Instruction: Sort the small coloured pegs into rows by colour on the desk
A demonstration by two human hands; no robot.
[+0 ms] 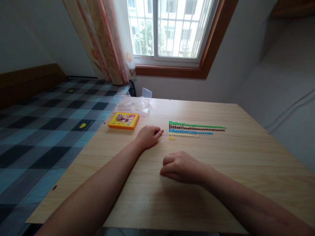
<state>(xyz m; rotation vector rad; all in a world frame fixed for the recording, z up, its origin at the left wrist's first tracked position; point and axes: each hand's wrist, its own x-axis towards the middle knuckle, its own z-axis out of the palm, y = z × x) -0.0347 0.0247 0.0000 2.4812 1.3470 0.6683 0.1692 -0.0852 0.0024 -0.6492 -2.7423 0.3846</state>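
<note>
Several rows of tiny blocks lie on the wooden table: a green row (194, 125) at the back, then a brown row (190, 128), a blue row (189, 131), a cream row (184, 134) and a short yellow row (172, 138) in front. My left hand (149, 136) rests on the table just left of the rows, its fingers loosely curled and no object visible in it. Nearer to me, my right hand (180, 167) is above the table in front of the rows. Its fingers are bent together towards the thumb, and whatever may be between them is hidden.
A yellow-orange box (123, 121) with a printed picture lies left of my left hand. Behind it stands a clear plastic container (133, 105). A bed with a checked cover (49, 131) adjoins the table (228, 157) on the left; a window is beyond.
</note>
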